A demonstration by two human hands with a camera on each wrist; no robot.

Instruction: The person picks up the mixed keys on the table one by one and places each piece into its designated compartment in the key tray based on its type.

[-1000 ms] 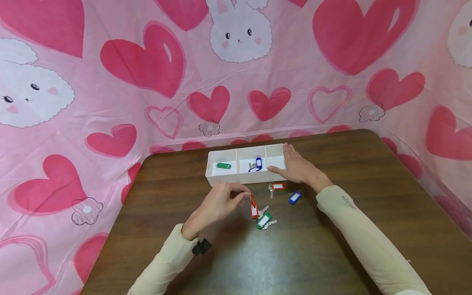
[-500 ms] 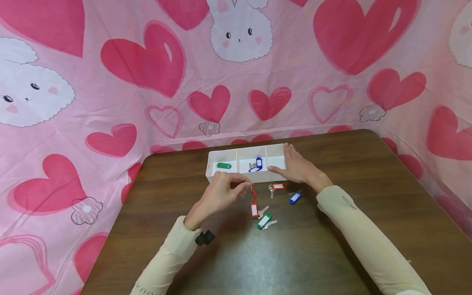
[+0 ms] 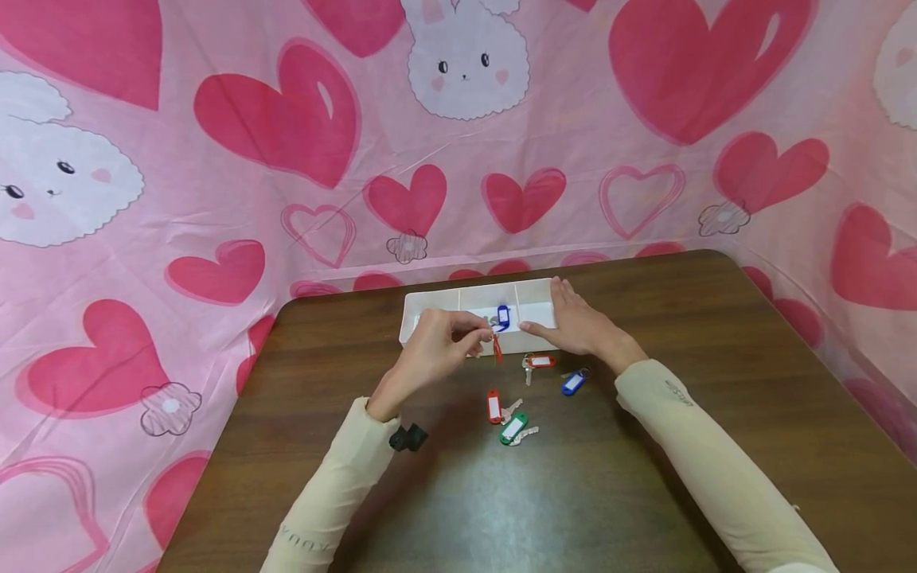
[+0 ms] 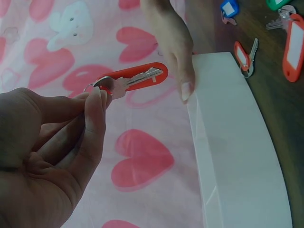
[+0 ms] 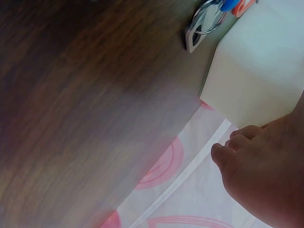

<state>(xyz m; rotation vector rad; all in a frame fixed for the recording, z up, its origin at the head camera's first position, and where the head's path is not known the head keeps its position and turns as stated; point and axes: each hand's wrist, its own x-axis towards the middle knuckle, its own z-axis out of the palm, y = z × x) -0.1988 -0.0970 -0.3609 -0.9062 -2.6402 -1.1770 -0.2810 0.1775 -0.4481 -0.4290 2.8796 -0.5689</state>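
Between thumb and fingertips, my left hand (image 3: 440,342) pinches the ring of a red key tag (image 3: 497,348). In the left wrist view a silver key (image 4: 137,80) hangs along that tag. The held tag overlaps the front wall of a white three-compartment box (image 3: 526,342) in the head view. Blue key tags (image 3: 504,317) with keys lie in the box's middle compartment. My right hand (image 3: 579,325) rests against the box's right end, fingers straight and thumb across the front rim. My left hand hides most of the left compartment.
In front of the box lie a red key tag (image 3: 540,361) and a blue one (image 3: 574,383). Nearer to me are another red tag (image 3: 494,407) and a green tag (image 3: 513,429), each with keys. A pink heart-print cloth (image 3: 458,143) hangs behind the brown table (image 3: 680,334).
My left hand has lifted the red key tag away from the other red and green tags and carried it forward to the box's front. My right hand has stayed at the box.
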